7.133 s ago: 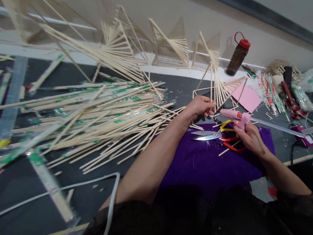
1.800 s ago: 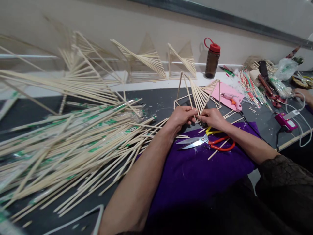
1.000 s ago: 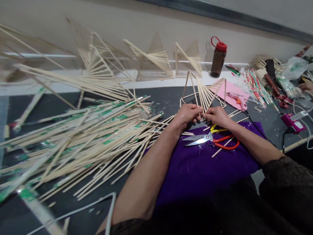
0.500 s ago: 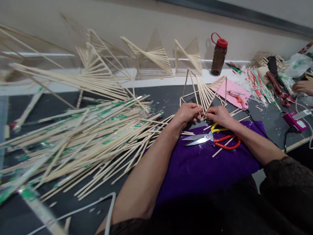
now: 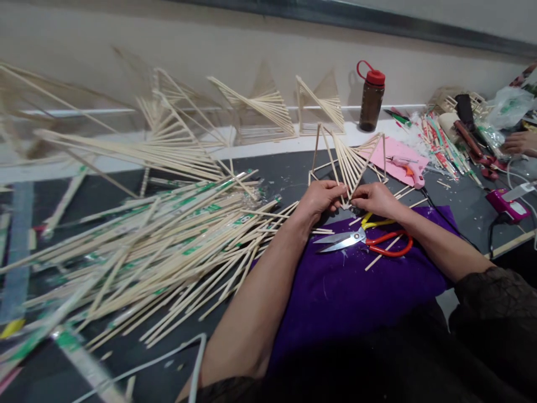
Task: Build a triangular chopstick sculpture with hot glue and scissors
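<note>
A twisted stick frame [image 5: 347, 159] of thin pale wooden sticks stands on the dark table, its fan of sticks narrowing toward me. At its near lower corner my left hand [image 5: 324, 197] pinches the frame from the left. Fingertips of my right hand [image 5: 371, 198] close on the same corner from the right, nearly meeting the left ones. The exact grip is partly hidden behind the fingers. Just below my hands, scissors [image 5: 356, 238] with one yellow and one red handle lie on a purple cloth [image 5: 335, 296], with some cut sticks near them.
Loose and wrapped sticks [image 5: 176, 246] cover the left side. Finished stick frames [image 5: 260, 109] line the wall beside a red-capped bottle [image 5: 372, 101]. A pink glue gun [image 5: 409, 168] rests on a pink sheet [image 5: 380, 150]. At far right are a purple power block [image 5: 507, 205] and another person's hand [image 5: 520, 143].
The view has shifted slightly, showing more of the table's left side. Both hands stay at the same corner of the stick frame, with barely any finger movement.
</note>
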A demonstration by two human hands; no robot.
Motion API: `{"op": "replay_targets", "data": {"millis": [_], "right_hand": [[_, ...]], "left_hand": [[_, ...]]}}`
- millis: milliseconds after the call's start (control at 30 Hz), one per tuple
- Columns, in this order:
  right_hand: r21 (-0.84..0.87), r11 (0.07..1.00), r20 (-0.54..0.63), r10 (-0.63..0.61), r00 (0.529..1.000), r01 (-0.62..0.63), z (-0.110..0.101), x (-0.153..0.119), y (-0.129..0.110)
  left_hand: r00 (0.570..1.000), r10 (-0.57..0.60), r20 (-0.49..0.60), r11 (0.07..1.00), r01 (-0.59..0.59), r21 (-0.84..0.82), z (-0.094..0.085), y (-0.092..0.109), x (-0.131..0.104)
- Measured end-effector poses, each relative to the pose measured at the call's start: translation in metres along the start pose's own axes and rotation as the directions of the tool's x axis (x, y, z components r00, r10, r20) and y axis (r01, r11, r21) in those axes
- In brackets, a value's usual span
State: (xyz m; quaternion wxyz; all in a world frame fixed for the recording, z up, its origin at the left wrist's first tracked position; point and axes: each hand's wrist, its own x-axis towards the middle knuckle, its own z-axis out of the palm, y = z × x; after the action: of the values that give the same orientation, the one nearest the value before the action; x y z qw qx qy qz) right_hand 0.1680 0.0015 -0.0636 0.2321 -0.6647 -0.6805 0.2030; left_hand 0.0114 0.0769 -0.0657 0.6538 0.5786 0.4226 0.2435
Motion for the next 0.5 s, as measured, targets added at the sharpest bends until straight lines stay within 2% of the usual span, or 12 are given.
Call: {"op": "replay_targets", "data": {"millis": [100, 267, 367, 500], "right_hand": [[0.081, 0.996, -0.014, 0.041, 0.999, -0.039, 0.001, 0.000, 0.001], [0.342, 0.930, -0.017, 0.147, 0.989, -0.132, 0.005, 0.004, 0.005], [0.453, 0.882, -0.042, 0.167, 0.985, -0.130, 0.006, 0.006, 0.007], [0.495, 0.860, -0.031, 0.158, 0.987, -0.122, 0.005, 0.006, 0.004]], "left_hand": [[1.000, 0.008, -0.013, 0.999, -0.009, -0.036, -0.002, -0.001, 0.001], [1.000, 0.013, -0.020, 0.997, -0.014, -0.073, -0.008, 0.002, 0.000], [0.994, 0.043, -0.103, 0.993, -0.054, -0.108, -0.011, 0.003, 0.002], [0.976, 0.081, -0.200, 0.981, -0.113, -0.156, -0.012, 0.002, 0.005]]}}
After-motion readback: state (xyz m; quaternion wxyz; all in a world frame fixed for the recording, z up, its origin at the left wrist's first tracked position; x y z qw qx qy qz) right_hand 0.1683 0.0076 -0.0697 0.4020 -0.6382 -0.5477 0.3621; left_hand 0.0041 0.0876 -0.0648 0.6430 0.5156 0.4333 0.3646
